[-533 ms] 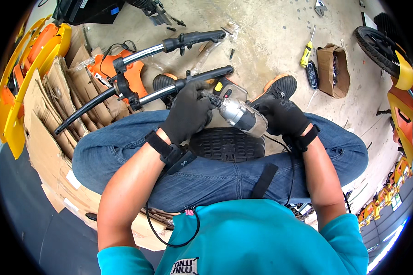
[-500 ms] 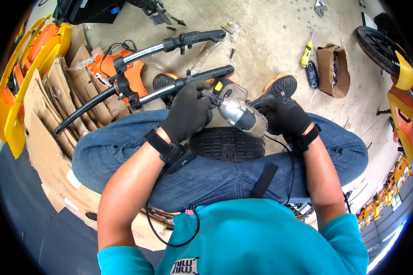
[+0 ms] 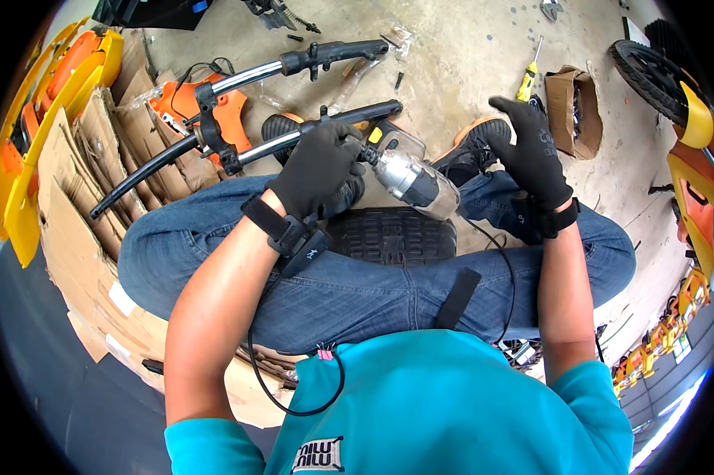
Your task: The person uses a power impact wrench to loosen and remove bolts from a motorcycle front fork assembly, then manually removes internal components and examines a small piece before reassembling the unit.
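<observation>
Driver, silver-nosed with a dark body (image 3: 416, 186), lies tilted over the person's folded legs (image 3: 214, 237), its nose pointing to ten o'clock, and serves as the centre of the dial here. Left hand (image 3: 321, 166), in a black glove, sits at the nose end between nine and ten o'clock, its fingers curled and clamped on the tip of the tool. Right hand (image 3: 535, 154), gloved too, is off the tool between two and three o'clock, holding nothing, thumb and fingers spread apart.

Black-and-chrome fork (image 3: 214, 134) lies between nine and ten, its two legs reaching up and to the right; the left hand overlaps the nearer leg, and whether they touch I cannot tell. Orange panel (image 3: 230, 119) lies partly under the fork, and cardboard sheets (image 3: 72, 206) spread farther out at nine, with yellow panels (image 3: 95, 79) beyond them.

A small black bolt (image 3: 399, 80) lies on the floor at twelve. Past the right hand, a yellow-handled screwdriver (image 3: 527, 83) lies between one and two, just beside an open brown box (image 3: 559, 119) at two; farther out the same way stands a black-tyred wheel (image 3: 650, 79)
</observation>
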`<act>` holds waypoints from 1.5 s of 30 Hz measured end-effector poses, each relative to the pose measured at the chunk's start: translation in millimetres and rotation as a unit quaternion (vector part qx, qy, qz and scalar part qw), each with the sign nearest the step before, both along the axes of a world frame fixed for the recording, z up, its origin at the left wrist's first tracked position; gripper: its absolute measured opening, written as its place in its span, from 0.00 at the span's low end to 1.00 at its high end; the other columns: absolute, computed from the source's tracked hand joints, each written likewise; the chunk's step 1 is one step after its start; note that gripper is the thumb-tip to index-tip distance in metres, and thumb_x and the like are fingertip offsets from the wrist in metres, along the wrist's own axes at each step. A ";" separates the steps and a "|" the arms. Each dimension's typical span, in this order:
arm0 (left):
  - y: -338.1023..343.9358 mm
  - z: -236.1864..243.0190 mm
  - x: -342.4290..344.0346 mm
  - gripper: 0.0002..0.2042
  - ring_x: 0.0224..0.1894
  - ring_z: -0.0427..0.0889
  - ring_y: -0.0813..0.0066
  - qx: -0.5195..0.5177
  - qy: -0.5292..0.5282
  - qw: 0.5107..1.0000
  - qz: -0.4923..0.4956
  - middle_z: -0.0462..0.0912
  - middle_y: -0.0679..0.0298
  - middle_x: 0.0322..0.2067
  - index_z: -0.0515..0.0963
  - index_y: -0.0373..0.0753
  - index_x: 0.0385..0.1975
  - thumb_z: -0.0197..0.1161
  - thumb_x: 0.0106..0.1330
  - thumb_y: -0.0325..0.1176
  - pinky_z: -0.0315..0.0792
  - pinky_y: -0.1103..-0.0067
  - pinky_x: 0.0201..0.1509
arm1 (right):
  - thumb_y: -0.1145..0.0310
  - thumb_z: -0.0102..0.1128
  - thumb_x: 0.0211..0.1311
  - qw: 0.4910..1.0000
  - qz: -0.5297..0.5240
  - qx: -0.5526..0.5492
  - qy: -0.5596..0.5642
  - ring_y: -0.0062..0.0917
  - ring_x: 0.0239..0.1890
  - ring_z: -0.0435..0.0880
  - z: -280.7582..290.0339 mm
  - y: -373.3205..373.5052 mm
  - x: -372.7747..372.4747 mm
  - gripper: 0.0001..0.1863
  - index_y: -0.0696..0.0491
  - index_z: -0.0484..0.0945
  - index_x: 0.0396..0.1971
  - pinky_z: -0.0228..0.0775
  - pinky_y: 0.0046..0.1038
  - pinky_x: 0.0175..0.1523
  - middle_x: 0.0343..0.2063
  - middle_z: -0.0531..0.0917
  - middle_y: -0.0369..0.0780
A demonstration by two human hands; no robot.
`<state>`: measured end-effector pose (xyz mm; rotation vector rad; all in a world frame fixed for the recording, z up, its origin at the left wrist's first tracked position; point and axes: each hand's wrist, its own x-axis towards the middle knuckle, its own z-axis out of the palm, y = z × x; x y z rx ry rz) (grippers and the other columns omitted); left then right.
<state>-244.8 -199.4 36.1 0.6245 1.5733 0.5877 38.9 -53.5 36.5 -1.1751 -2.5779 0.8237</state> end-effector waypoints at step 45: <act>8.0 6.9 -13.0 0.13 0.35 0.81 0.81 -0.030 -0.083 0.996 -0.024 0.82 0.62 0.35 0.75 0.31 0.50 0.57 0.67 0.24 0.76 0.84 0.41 | 0.57 0.74 0.45 0.932 0.110 -0.337 0.068 0.46 0.58 0.74 -8.1 -71.4 -33.0 0.46 0.59 0.63 0.64 0.65 0.39 0.62 0.56 0.74 0.54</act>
